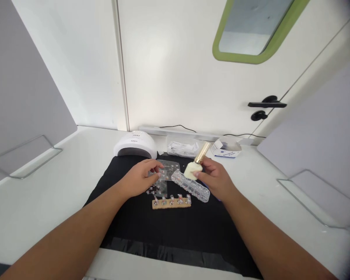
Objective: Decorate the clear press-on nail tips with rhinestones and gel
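A cream-white bottle with a gold cap (193, 169) is held tilted in my right hand (216, 175), its fingers and thumb around the bottle. My left hand (142, 175) hovers over clear plastic sheets (171, 166) with small decorations, its fingers curled and apart, and nothing shows between them. A clear compartment case (191, 186) with small pieces lies just below the bottle. Nearer to me, a beige strip (171, 203) carries several decorated nail tips on small stands. Dark reddish beads (154, 189) show beneath my left hand.
A white nail lamp (136, 142) stands at the back left of the black cloth (163, 229). Behind are a clear bag of white items (183, 148) and an open white-and-blue box (226, 148). Wire racks (306, 194) stand at both sides.
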`<state>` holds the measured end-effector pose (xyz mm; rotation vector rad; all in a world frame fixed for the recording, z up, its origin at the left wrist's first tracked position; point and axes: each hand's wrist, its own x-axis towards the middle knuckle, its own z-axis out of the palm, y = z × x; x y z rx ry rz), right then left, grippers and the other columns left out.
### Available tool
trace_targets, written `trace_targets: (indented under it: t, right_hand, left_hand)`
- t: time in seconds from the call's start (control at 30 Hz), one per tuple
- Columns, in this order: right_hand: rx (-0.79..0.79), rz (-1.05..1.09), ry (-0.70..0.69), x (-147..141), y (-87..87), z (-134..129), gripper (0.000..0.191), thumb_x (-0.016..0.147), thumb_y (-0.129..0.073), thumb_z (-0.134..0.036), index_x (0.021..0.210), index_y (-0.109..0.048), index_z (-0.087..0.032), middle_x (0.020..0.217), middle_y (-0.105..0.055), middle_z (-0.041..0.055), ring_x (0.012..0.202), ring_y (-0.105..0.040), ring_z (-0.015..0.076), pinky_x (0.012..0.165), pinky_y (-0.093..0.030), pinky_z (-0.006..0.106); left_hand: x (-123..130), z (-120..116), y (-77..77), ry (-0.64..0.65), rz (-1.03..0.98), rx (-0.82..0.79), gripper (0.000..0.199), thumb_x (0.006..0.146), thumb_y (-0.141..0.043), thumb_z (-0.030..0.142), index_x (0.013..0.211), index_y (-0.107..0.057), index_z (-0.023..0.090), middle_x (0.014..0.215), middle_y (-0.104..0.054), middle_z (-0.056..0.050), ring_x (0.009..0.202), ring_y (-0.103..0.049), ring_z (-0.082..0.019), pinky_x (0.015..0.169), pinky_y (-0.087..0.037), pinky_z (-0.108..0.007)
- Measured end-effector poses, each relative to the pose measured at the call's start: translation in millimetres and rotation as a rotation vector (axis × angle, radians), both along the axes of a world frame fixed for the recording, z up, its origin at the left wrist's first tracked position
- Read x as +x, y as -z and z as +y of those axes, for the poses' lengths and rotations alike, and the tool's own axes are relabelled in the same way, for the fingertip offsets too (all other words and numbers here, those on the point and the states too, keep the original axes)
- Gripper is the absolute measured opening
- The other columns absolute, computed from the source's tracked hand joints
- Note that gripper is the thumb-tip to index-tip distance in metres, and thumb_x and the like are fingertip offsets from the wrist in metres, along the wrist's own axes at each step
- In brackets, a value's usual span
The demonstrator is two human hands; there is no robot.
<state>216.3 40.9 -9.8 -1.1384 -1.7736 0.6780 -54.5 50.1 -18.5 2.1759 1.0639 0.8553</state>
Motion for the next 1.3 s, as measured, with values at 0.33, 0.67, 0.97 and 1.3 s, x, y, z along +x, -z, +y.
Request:
trace_targets:
  t: [0.33,0.67,0.97,1.3]
  right_hand:
    - [-0.078,0.043,-0.194,-41.3,-1.6,-28.8,0.013,0.082,-0.063,-0.029,0.092,-0.066,-0.022,0.089,-0.06,0.0023,0.084,-0.056,0.0191,0.078,-0.045,0.034]
    - [-0.01,0.04,-0.164,-50.9,8.6,-28.9,0.018,0.078,-0.071,-0.037,0.091,-0.07,-0.024,0.09,-0.063,0.0028,0.09,-0.058,0.0221,0.081,-0.045,0.036]
    - [0.137,0.097,-0.103,-37.8,-4.2,-30.6,0.024,0.082,-0.067,-0.033,0.104,-0.068,-0.024,0.085,-0.065,0.0019,0.082,-0.061,0.0194,0.081,-0.048,0.037]
    - [0.106,0.319,-0.062,-39.5,6.6,-38.2,0.046,0.086,-0.064,-0.041,0.128,-0.056,-0.026,0.085,-0.064,0.0017,0.083,-0.062,0.0195,0.083,-0.051,0.038]
  left_hand:
    - [16.9,-33.7,-23.6,0.167,-0.026,0.012,0.025,0.085,-0.065,0.036,0.103,-0.063,0.018,0.095,-0.063,-0.004,0.093,-0.056,-0.021,0.082,-0.042,-0.035]
    - [22.5,-33.4,-17.5,0.12,-0.19,-0.143,0.026,0.085,-0.069,0.039,0.096,-0.068,0.016,0.09,-0.067,-0.003,0.084,-0.059,-0.019,0.076,-0.045,-0.029]
    - [3.7,-13.9,-9.9,0.132,-0.277,-0.137,0.036,0.089,-0.063,0.045,0.102,-0.068,0.012,0.092,-0.067,-0.006,0.084,-0.061,-0.02,0.075,-0.047,-0.029]
    - [12.9,-30.4,-18.6,0.034,0.017,0.101,0.026,0.087,-0.065,0.042,0.083,-0.067,0.017,0.076,-0.062,-0.002,0.077,-0.055,-0.019,0.074,-0.038,-0.032]
